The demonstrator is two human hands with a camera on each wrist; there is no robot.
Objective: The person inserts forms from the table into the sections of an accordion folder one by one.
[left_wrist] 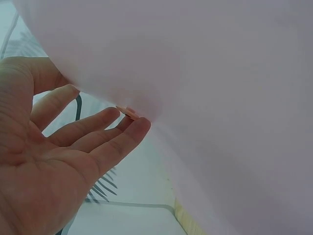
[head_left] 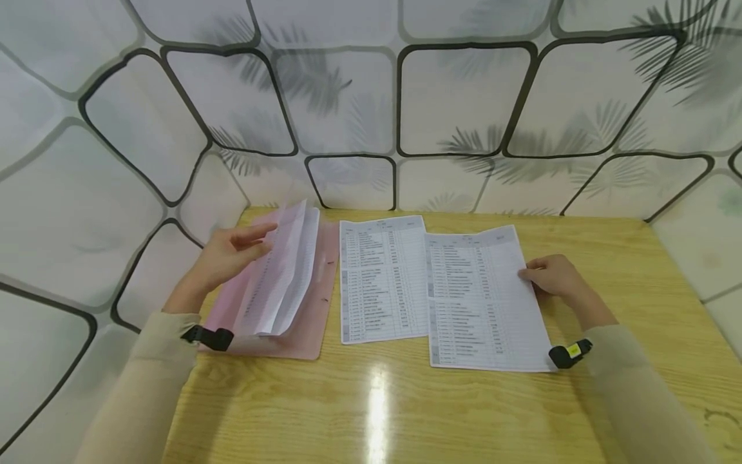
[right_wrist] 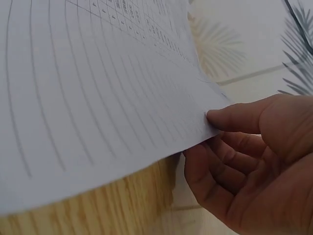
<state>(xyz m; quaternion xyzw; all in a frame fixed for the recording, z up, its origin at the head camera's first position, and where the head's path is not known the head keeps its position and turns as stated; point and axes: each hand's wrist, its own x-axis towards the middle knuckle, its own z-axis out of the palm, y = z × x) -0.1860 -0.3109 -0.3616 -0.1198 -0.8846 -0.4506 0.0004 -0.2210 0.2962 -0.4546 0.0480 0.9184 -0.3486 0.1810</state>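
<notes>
One clear: right grip [head_left: 553, 274] pinching printed sheet [head_left: 484, 303] | left grip [left_wrist: 54, 166]: can't tell, partly behind pink cover [left_wrist: 220, 98]

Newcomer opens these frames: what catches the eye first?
Probably the left printed sheet and right printed sheet, side by side mid-table, the right hand pinching the latter's outer edge. Next, the pink folder at left, its white pages raised at an angle, the left hand touching its lifted cover. Behind: the black-outlined, leaf-patterned wall.
</notes>
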